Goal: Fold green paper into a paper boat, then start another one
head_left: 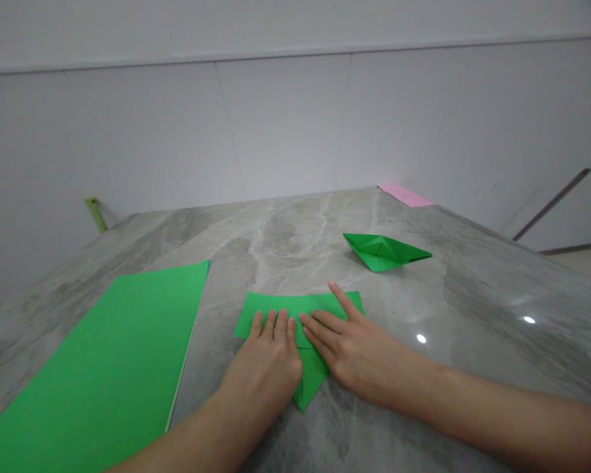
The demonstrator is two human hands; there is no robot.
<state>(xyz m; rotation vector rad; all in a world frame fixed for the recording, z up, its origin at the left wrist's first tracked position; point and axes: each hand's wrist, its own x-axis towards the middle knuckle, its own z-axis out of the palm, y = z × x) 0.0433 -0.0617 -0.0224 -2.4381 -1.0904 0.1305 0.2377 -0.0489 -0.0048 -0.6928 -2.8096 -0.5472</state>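
A partly folded sheet of green paper (312, 368) lies flat on the table, with a broad band at its far side and a point towards me. My left hand (270, 358) rests on its left half, palm down, fingers stretched forward. From the right, my right hand (342, 338) lies flat across the other half, its thumb spread away from the fingers. The fingertips of both hands come close together near the middle of the band. Both palms hide part of the folds underneath.
A folded green paper boat (384, 253) sits beyond my right hand. On the left lies a stack of green paper (113, 358). Pink paper (406, 195) lies at the far right edge of the grey marbled table (285, 243), which meets a white wall (285, 125).
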